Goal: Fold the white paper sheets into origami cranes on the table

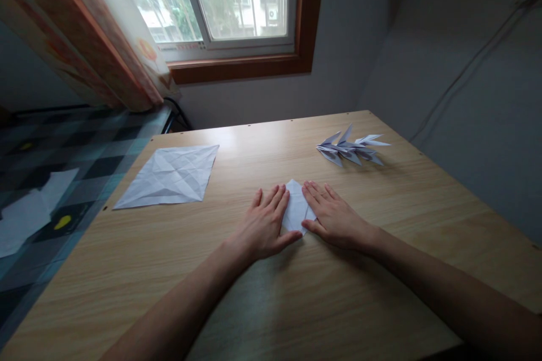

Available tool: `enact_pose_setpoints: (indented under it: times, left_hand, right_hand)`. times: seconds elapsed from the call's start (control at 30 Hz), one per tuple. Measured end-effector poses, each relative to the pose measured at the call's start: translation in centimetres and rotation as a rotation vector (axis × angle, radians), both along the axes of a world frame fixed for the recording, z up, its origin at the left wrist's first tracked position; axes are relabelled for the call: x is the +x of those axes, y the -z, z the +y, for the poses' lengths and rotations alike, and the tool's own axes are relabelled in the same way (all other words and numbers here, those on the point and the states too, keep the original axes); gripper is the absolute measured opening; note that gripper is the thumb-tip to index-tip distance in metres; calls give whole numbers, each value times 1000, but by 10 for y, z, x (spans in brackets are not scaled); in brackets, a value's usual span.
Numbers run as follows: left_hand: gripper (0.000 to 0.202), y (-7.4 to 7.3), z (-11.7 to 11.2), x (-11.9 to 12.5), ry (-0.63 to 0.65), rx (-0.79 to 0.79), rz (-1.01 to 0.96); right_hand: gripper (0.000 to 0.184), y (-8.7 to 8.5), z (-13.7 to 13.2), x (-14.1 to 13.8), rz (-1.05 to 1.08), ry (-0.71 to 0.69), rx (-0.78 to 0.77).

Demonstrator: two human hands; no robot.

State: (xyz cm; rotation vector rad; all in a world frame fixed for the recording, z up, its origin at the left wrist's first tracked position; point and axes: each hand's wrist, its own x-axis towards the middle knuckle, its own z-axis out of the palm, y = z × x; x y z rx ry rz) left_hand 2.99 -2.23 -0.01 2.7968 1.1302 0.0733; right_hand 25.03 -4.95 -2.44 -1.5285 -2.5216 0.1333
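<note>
A small folded piece of white paper (295,208) lies flat on the wooden table (237,316), one corner pointing away from me. My left hand (270,221) rests over its left edge, fingers stretched out and thumb reaching along the near side. On the right edge lies my right hand (332,214), also flat, its thumb close to the left thumb near the bottom corner. Both palms press down and hide the side parts of the paper. Neither hand grips anything.
A creased square sheet of white paper (173,174) lies at the table's left. Spiky folded paper pieces (351,149) sit joined or stacked at the back right. Left of the table, a checked cloth surface (25,276) holds more white paper (31,208). Beyond are a window and a curtain.
</note>
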Motion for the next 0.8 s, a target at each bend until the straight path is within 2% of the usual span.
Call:
enact_pose_setpoints:
  times: [0.07,0.13,0.27,0.37,0.47,0.57,0.67,0.8]
  left_hand:
    - [89,0,0,-1,-5,-3,4]
    - [90,0,0,-2,-6,3,0]
    - [92,2,0,-2,-2,21,-7]
    - [94,2,0,-2,-14,13,11]
    - [94,1,0,-1,-24,18,8]
    - [96,0,-1,-1,-28,13,13]
    - [97,-1,-1,0,-45,12,27]
    - [96,-2,-1,1,-85,15,30]
  right_hand:
    - [71,0,-1,3,75,10,-7]
    - [63,-2,-1,5,250,19,-19]
    - [44,-8,5,3,896,142,-97]
    - [46,-12,11,-2,1244,326,-229]
    - [55,-15,16,-4,1444,503,-353]
    - [56,-20,17,-6,1645,614,-376]
    - [52,-24,14,-12,1766,618,-441]
    - [54,-23,2,-26,1762,516,-595]
